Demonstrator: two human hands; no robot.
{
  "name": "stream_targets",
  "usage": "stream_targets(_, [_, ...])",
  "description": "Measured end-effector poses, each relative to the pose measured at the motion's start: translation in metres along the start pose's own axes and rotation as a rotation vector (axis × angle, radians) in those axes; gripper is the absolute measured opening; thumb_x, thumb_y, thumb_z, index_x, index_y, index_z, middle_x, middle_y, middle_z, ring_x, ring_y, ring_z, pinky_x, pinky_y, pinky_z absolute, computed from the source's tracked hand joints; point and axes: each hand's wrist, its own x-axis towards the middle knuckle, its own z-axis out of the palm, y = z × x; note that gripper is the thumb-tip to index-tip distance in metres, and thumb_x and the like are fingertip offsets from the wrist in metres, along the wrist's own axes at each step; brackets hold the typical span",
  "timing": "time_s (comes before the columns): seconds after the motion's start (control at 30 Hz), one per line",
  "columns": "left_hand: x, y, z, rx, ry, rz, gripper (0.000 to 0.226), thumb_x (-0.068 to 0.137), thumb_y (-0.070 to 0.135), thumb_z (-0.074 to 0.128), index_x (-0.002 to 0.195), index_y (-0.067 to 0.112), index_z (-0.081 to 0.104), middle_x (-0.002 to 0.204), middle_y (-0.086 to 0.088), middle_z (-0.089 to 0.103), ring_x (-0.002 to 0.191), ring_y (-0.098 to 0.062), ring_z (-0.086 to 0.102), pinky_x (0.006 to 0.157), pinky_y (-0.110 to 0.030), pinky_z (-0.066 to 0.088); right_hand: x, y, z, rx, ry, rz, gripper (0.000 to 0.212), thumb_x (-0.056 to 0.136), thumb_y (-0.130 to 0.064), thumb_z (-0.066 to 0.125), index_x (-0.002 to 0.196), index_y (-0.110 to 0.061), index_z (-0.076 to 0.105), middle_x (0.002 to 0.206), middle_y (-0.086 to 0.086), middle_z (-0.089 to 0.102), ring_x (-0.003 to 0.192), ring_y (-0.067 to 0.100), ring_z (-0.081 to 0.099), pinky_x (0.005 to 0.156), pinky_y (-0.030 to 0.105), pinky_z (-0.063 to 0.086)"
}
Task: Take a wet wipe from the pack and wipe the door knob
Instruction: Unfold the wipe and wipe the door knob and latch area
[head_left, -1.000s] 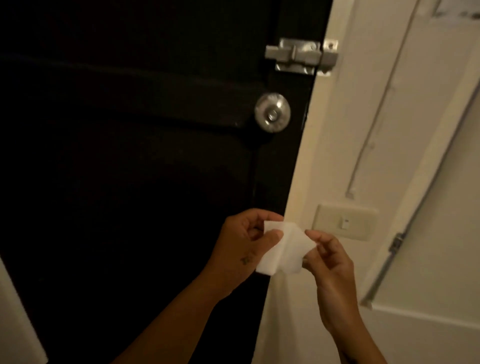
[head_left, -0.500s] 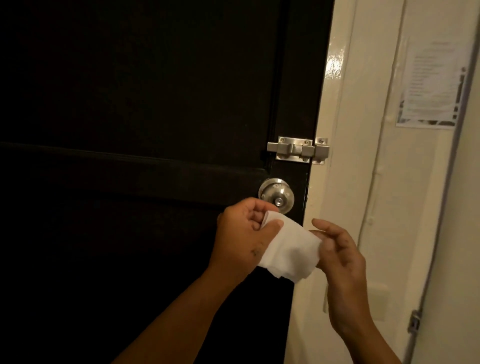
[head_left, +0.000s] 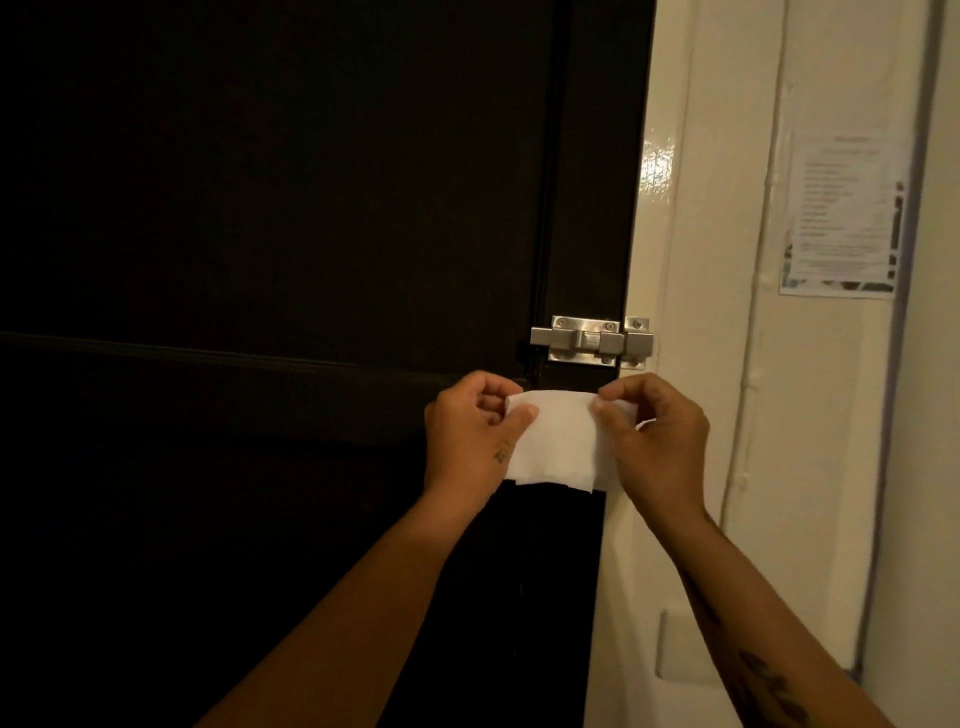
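A white wet wipe (head_left: 556, 441) is stretched flat between my two hands in front of the dark door (head_left: 311, 260). My left hand (head_left: 467, 441) pinches its left edge and my right hand (head_left: 660, 441) pinches its right edge. The wipe hangs just below the metal slide bolt (head_left: 592, 340). The door knob is hidden behind the wipe and my hands. No pack of wipes is in view.
The cream door frame (head_left: 654, 467) runs down right of the door. A printed paper notice (head_left: 847, 218) hangs on the wall at the right. A light switch plate (head_left: 680, 644) sits low on the wall beside my right forearm.
Both hands have risen toward the bolt and spread apart, pulling the wipe open and flat. The knob, visible before, is now covered by the wipe.
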Motion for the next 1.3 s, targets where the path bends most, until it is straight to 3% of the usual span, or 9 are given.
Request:
stream_targets(0.2, [0.0,-0.011,-0.003,-0.026,0.014,0.011,0.022,0.074,0.011,0.072,0.073,0.027,0.056,0.073,0.006,0.058,0.062,-0.005,0.053,0.059,-0.015,0.047,-0.01,0.002,0.008,-0.303,0.016,-0.116,0.007,0.078,-0.012,0.069,0.083,-0.008,0.068,0.089,0.002,0.051,0.084,0.013,0.042,0.068,0.006,0.027])
stream_targets(0.33, [0.002,-0.016,-0.008,-0.026,-0.01,0.032,0.026,0.072,0.008,0.073,0.073,0.028,0.056,0.073,0.005,0.059,0.061,-0.006,0.053,0.059,-0.016,0.047,-0.019,-0.003,0.009,-0.293,-0.19,-0.155,0.02,0.079,-0.008,0.066,0.097,-0.001,0.064,0.099,0.018,0.059,0.087,0.02,0.049,0.076,0.017,0.036])
stream_targets(0.5, [0.004,-0.02,-0.015,0.017,-0.046,0.068,0.024,0.074,0.009,0.071,0.075,0.028,0.056,0.077,0.007,0.058,0.067,-0.007,0.055,0.061,-0.016,0.048,-0.028,-0.018,0.022,-0.262,-0.245,-0.02,0.027,0.091,-0.026,0.048,0.109,-0.006,0.052,0.108,0.01,0.054,0.096,0.021,0.052,0.078,0.023,0.041])
stream_targets(0.6, [0.015,-0.023,-0.023,0.249,0.037,0.256,0.007,0.083,0.019,0.062,0.09,0.021,0.06,0.091,0.006,0.059,0.086,-0.01,0.056,0.072,-0.018,0.045,-0.029,-0.031,0.032,-0.424,-0.246,-0.078,0.036,0.088,-0.044,0.047,0.104,-0.012,0.047,0.094,-0.002,0.046,0.085,0.014,0.048,0.072,0.024,0.041])
stream_targets(0.67, [0.029,-0.027,-0.028,0.526,0.11,0.415,0.015,0.088,0.025,0.053,0.1,0.018,0.059,0.105,0.001,0.059,0.1,-0.015,0.052,0.081,-0.027,0.041,-0.028,-0.031,0.039,-0.503,-0.226,-0.098,0.036,0.088,-0.045,0.048,0.104,-0.013,0.045,0.094,-0.001,0.047,0.083,0.011,0.045,0.072,0.024,0.041])
stream_targets(0.87, [0.069,-0.048,-0.018,0.942,0.026,0.464,0.046,0.094,0.033,0.035,0.137,0.018,0.03,0.153,-0.008,0.018,0.142,-0.024,0.008,0.112,-0.044,0.016,-0.034,-0.01,0.055,-0.645,-0.068,-0.338,0.026,0.084,-0.031,0.049,0.092,-0.006,0.055,0.084,0.016,0.063,0.072,0.026,0.057,0.061,0.035,0.052])
stream_targets(0.97, [0.078,-0.062,-0.013,0.999,0.04,0.47,0.057,0.091,0.043,0.021,0.143,0.02,0.011,0.155,-0.005,0.0,0.141,-0.021,-0.007,0.113,-0.043,0.001,-0.038,0.007,0.049,-0.665,-0.09,-0.449,0.04,0.089,-0.037,0.035,0.111,-0.007,0.052,0.109,0.021,0.06,0.103,0.037,0.056,0.084,0.043,0.051])
stream_targets(1.13, [0.08,-0.075,-0.01,0.958,0.177,0.563,0.061,0.088,0.045,0.019,0.139,0.02,-0.005,0.148,-0.004,-0.004,0.137,-0.022,-0.002,0.11,-0.044,0.003,-0.05,0.034,0.04,-0.55,-0.103,-0.603,0.046,0.097,-0.039,0.022,0.129,-0.009,0.035,0.135,0.017,0.03,0.127,0.034,0.028,0.098,0.05,0.031])
stream_targets(1.3, [0.082,-0.077,-0.01,0.957,0.175,0.567,0.062,0.088,0.046,0.018,0.138,0.018,-0.006,0.148,-0.003,-0.004,0.137,-0.021,-0.003,0.11,-0.044,0.002,-0.035,0.017,0.052,-0.554,-0.027,-0.563,0.038,0.085,-0.033,0.044,0.109,-0.006,0.054,0.107,0.019,0.062,0.098,0.032,0.058,0.082,0.043,0.054])
